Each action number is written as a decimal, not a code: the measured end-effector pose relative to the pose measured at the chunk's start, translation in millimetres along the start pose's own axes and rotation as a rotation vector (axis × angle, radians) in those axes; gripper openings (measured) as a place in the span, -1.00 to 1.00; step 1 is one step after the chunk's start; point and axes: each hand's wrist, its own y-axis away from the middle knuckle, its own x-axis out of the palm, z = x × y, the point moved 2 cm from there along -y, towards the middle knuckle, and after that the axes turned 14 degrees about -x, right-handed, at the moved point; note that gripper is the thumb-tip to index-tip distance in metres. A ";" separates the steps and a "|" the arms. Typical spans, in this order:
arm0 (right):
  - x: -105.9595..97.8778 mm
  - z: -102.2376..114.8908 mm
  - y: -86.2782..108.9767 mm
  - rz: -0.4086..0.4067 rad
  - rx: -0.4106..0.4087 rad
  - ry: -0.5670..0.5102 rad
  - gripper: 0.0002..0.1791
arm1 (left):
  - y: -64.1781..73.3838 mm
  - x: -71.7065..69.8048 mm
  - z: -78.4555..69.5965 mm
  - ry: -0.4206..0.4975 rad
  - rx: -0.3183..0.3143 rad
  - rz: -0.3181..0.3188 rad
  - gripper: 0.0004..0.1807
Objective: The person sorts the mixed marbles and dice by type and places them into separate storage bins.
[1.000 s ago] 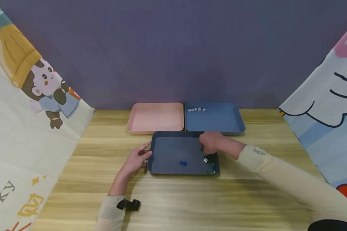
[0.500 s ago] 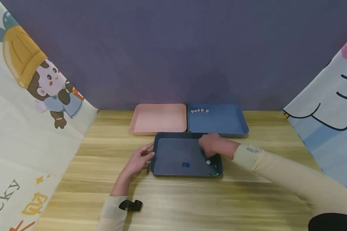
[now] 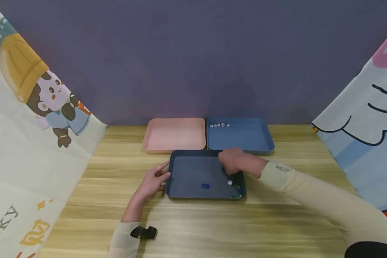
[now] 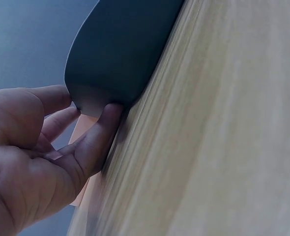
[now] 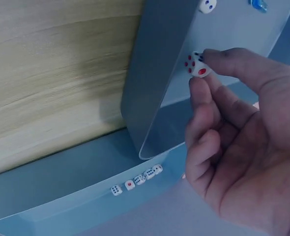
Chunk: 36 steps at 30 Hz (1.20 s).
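Observation:
My right hand (image 3: 233, 160) is over the right part of the dark grey tray (image 3: 193, 165). In the right wrist view, its thumb and fingertips pinch a white die (image 5: 197, 65) with red and dark dots, just inside the tray wall. A second white die (image 3: 230, 182) lies on the tray floor closer to me. Two small blue glass pieces (image 3: 205, 186) sit near the tray's front middle, and several green and blue ones (image 3: 239, 193) gather in its front right corner. My left hand (image 3: 152, 182) touches the tray's left outer wall with loosely spread fingertips.
Behind the dark tray stand a pink tray (image 3: 175, 134) on the left and a blue tray (image 3: 242, 138) on the right. Several white dice (image 3: 219, 125) form a row along the blue tray's back left. A purple-grey backdrop (image 3: 193, 61) rises behind the wooden table (image 3: 193, 229).
My right hand has shifted slightly left over the dark tray. The left hand stays at the tray's side, and the head view has moved a little.

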 end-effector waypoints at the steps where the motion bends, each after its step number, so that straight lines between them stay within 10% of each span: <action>1: -1.9 0.0 1.6 -0.008 -0.001 -0.005 -0.67 | 0.1 -0.1 0.1 0.000 0.001 -0.001 -0.44; 22: -18.8 -38.5 33.8 -0.367 -0.095 -0.306 -0.83 | -2.4 -1.8 1.7 -0.003 0.015 0.023 -0.43; 36: -22.4 -95.8 15.5 -0.577 0.019 -0.503 -0.80 | -0.6 -2.6 1.5 -0.031 0.026 -0.001 -0.43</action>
